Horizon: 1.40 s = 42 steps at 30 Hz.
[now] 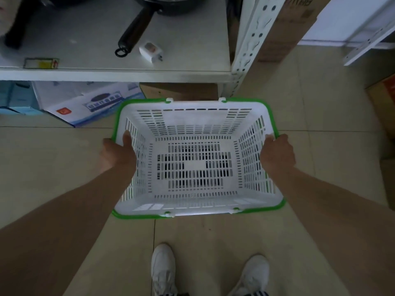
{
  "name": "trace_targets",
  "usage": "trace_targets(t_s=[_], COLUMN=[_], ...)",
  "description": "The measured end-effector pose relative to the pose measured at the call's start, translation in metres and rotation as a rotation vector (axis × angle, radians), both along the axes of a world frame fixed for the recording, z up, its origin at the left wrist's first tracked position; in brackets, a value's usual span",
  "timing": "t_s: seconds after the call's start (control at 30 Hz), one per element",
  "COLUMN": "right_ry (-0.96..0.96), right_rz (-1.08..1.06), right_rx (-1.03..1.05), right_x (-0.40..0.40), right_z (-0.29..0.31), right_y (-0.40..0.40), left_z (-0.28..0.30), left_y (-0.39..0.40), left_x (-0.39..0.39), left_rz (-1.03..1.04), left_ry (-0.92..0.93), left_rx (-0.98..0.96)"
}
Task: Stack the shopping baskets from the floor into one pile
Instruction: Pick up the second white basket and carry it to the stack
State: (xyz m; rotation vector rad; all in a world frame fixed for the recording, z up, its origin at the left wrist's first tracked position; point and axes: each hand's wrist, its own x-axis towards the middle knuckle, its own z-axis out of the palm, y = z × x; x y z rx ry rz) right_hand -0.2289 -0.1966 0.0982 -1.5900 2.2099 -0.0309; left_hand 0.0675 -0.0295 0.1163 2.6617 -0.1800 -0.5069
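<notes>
A white slotted shopping basket with green handles folded along its rim is in the middle of the view, open side up and empty. My left hand grips its left rim, thumb inside the basket. My right hand grips the right rim the same way. I cannot tell whether the basket rests on the tiled floor or hangs just above it. Dark shapes show through its bottom slots. No other basket is visible as a separate thing.
A white metal shelf stands just beyond the basket, with a black pan handle and a small white charger on it. Printed boxes sit under the shelf. Cardboard boxes stand at the right. My white shoes are below.
</notes>
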Motion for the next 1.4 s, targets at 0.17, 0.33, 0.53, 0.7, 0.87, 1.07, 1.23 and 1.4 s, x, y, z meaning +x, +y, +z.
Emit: trace_targets(t_s=[0.17,0.33,0.53,0.7,0.87,1.07,1.23,1.4], right_ry=[-0.013,-0.079,0.008,0.180,0.070,-0.206,-0.247,-0.271], right_rz=[-0.026,0.003,-0.009,0.013,0.037,-0.081,-0.085,-0.082], right_rx=[0.039,0.065,-0.022,-0.081,0.028,0.118,0.174,0.223], right_x=[-0.006,-0.012,-0.008,-0.011,-0.027,-0.032,-0.040,-0.042], right_z=[-0.026,-0.047,-0.063,-0.064,-0.073,-0.089,-0.096,-0.099], right_y=[0.006,0.004,0.010,0.014,0.007,0.001,-0.003,-0.009], left_z=[-0.029,-0.059,-0.081,-0.088,-0.098,-0.110,-0.122,-0.124], left_y=[-0.003,-0.003,0.006,0.013,0.016,0.020,0.029,0.028], left_x=[-0.002,0.003,0.005,0.006,0.009,0.022,0.028,0.031], left_rz=[-0.019,-0.041,-0.107,-0.159,-0.147,-0.158,-0.156,-0.126], left_ry=[0.036,0.037,-0.059,-0.047,0.080,0.113,0.126,0.175], left_rx=[0.017,0.041,0.098,0.049,-0.013,0.034,0.081,0.042])
